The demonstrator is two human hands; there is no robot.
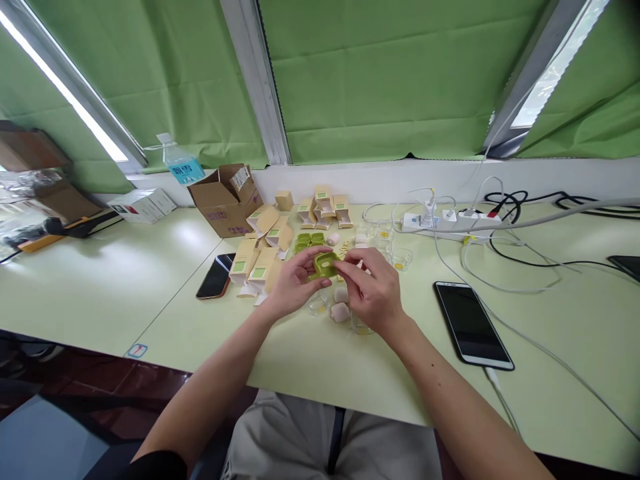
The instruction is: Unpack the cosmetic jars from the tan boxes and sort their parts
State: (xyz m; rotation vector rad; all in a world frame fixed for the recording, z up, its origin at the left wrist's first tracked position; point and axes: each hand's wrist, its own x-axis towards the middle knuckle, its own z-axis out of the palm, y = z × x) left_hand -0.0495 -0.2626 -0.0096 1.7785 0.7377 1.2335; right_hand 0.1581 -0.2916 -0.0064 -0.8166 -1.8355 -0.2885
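Near the middle of the table, my left hand (295,283) holds a small green tray (326,265) between thumb and fingers. My right hand (375,287) is pinched at the tray's right edge; whether it grips the tray or something tiny there is hidden. More green trays (310,240) lie just behind. Pale pinkish-white pieces (341,313) sit under and beside my right hand. Clear plastic cups (401,259) stand to the right, and another clear cup (317,305) is below the held tray. Open cream cardboard boxes (263,267) are gathered left of my left hand.
A brown carton (225,203) and a blue-labelled bottle (183,163) stand at the back left. One phone (215,277) lies left of the boxes, another phone (474,325) at right on a cable. A power strip (450,223) with tangled cables runs along the back right.
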